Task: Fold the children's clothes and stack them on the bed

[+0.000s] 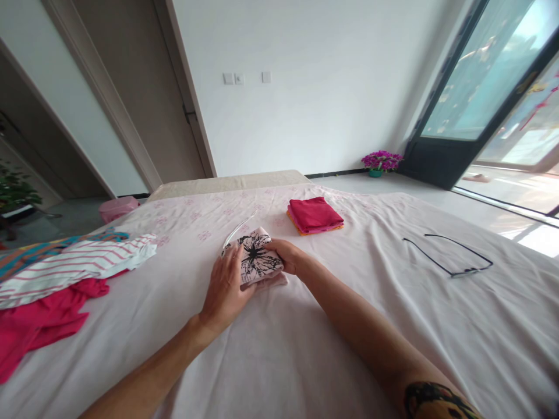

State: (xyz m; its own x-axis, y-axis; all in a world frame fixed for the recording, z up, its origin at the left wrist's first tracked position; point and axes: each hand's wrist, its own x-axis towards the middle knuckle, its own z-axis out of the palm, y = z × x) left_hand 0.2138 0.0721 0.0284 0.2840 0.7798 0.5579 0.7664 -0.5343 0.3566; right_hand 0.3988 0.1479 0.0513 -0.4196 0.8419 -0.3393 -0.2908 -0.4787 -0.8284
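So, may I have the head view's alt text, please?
Left hand and right hand hold a folded pale cloth with black floral print on a pinkish bedsheet; crumpled striped and red clothes lie left, folded red fabric and black glasses right.

A pale, wrinkled sheet (pixel 323 343) covers the surface. Loose clothes (pixel 74 267) lie heaped by its left edge, a printed cloth (pixel 257 256) near the middle, a folded stack (pixel 315 214) farther back, glasses (pixel 469 270) towards the right edge.
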